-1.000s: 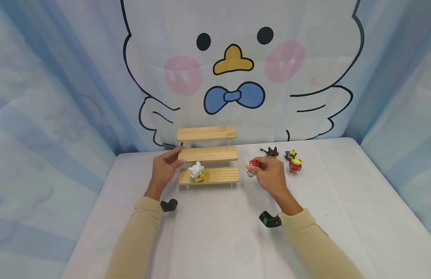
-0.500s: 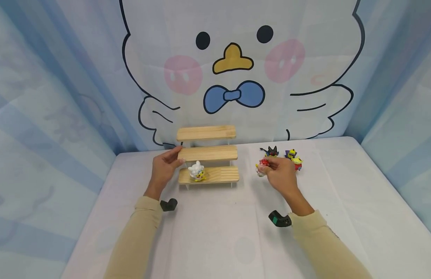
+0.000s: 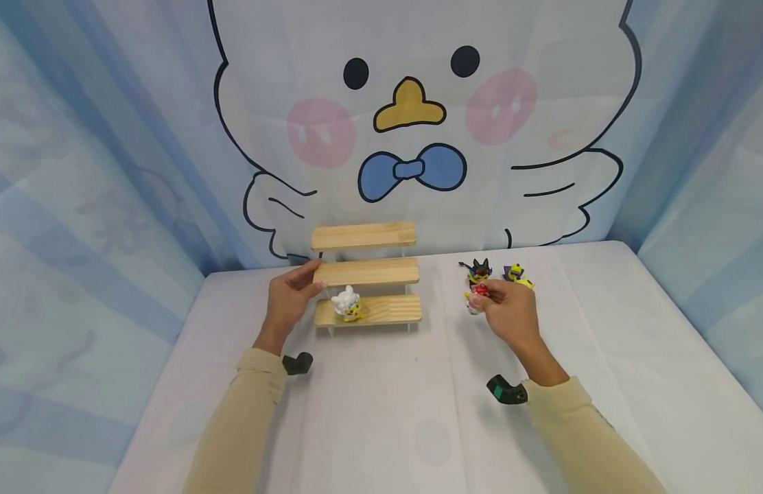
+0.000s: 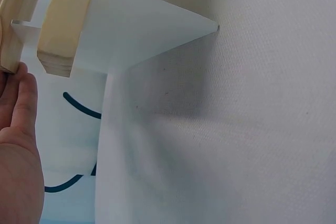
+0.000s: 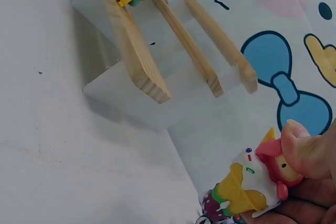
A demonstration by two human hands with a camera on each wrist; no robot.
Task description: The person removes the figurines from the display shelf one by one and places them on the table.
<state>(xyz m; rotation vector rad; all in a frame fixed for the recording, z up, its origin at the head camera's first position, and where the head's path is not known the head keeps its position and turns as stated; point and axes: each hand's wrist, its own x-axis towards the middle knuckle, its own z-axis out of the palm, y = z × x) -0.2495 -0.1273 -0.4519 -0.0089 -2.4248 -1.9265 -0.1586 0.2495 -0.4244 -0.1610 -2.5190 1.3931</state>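
In the head view, my left hand (image 3: 287, 300) grips the left end of a three-tier wooden display stand (image 3: 366, 273) at its middle board, thumb in front and fingers behind. The left wrist view shows the fingers (image 4: 23, 100) extended against a board end. My right hand (image 3: 512, 314) pinches a small toy figurine (image 5: 251, 176), with a red head, white body and yellow parts, between thumb and fingers, head toward the palm. It is held right of the stand, in front of a black-eared figurine (image 3: 479, 272). A white-and-yellow figurine (image 3: 347, 304) stands on the lowest board's left side.
A purple-and-yellow figurine (image 3: 514, 272) is at the table's back right; another yellow-topped figurine (image 3: 527, 282) beside it is mostly hidden by my right hand. Behind the white-covered table (image 3: 381, 412) hangs a curtain (image 3: 412, 213) with a cartoon bird.
My right hand has moved to the right, away from the stand and toward the other figurines, carrying the red-headed figurine. The left hand stays at the stand.
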